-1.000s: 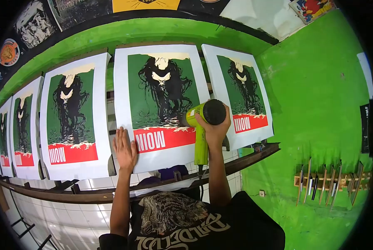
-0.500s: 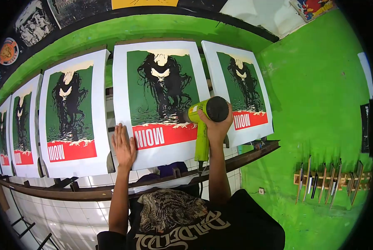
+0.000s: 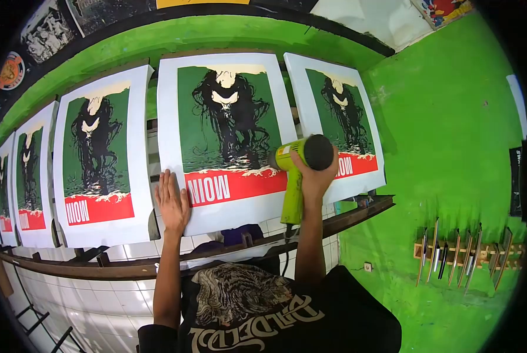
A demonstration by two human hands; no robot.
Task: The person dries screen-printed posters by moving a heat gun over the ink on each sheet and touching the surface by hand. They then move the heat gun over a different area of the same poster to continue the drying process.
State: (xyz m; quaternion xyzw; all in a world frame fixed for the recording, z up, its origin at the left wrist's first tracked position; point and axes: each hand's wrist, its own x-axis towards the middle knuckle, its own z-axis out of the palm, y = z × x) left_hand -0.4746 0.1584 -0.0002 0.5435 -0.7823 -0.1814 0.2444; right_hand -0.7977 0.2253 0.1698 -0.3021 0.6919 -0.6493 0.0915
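Note:
A lime-green heat gun [image 3: 293, 182] is gripped in my right hand [image 3: 316, 173], its dark nozzle pointing left over the lower right part of a printed poster [image 3: 231, 126]. That print has a black figure on green above a red band lettered MOIN, with a white border. My left hand [image 3: 173, 202] lies flat at the poster's lower left edge, fingers stretched out. From the heat gun's handle a black cord [image 3: 285, 259] hangs down past the rail.
Matching posters stand on boards to the left [image 3: 99, 153] and the right [image 3: 343, 123]. A brown metal rail [image 3: 128, 270] runs below them. On the green wall [image 3: 434, 147], a wooden rack [image 3: 469, 256] holds several squeegee-like blades.
My right hand has moved the heat gun to the right, from the middle of the print toward its right border. My left hand stays at the lower left edge.

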